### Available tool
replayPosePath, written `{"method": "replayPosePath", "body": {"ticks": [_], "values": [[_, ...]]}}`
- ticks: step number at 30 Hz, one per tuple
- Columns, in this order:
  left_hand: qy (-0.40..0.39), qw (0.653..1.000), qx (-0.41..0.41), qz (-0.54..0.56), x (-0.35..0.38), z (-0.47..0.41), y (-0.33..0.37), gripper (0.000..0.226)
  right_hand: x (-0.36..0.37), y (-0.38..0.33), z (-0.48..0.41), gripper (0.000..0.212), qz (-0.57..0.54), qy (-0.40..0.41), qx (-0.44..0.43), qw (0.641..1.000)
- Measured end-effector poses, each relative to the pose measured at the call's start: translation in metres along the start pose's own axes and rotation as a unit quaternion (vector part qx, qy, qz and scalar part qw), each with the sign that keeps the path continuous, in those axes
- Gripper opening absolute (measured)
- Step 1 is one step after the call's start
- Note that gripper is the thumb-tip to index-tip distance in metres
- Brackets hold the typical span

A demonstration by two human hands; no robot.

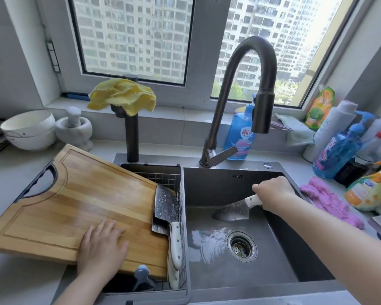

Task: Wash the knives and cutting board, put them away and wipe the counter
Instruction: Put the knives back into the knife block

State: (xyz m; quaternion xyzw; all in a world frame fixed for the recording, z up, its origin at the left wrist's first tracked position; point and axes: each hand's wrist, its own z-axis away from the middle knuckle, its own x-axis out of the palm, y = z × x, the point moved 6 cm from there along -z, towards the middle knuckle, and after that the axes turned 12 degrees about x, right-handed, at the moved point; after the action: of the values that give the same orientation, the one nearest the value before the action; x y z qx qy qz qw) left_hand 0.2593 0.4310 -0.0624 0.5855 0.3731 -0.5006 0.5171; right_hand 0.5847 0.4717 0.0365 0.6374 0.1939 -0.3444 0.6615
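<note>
Knife held low in the sink, cutting board at its left.
The right grip clenches the knife's white handle, blade pointing left. The left grip rests released, fingers flat, on the board, just beside a cleaver.

blue pouch: red logo, white Chinese characters, not legible | blue pump bottle: label blurred

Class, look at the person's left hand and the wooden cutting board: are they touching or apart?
Touching. The head view shows the left hand lying flat on the cutting board, with straight fingers resting directly on the wood near its front edge.
</note>
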Motion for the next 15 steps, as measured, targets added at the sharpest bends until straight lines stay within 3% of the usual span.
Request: {"method": "replayPosePath", "body": {"ticks": [3,6,10,15], "values": [[0.080,0.992,-0.014,0.095,-0.021,-0.009,0.018,0.032,-0.005,0.007,-0.001,0.030,0.011,0.015,-0.041,0.999],[0.123,0.968,0.031,0.215,-0.039,-0.023,0.071,0.028,-0.007,0.014,0.003,0.033,0.002,0.033,-0.088,0.996],[0.072,0.944,0.172,0.271,-0.051,-0.046,0.168,0.033,-0.014,0.020,0.014,0.039,-0.027,0.077,-0.147,0.986],[-0.043,0.945,0.232,0.226,-0.040,-0.062,0.250,0.051,-0.025,0.022,0.025,0.042,-0.053,0.104,-0.218,0.969]]}}
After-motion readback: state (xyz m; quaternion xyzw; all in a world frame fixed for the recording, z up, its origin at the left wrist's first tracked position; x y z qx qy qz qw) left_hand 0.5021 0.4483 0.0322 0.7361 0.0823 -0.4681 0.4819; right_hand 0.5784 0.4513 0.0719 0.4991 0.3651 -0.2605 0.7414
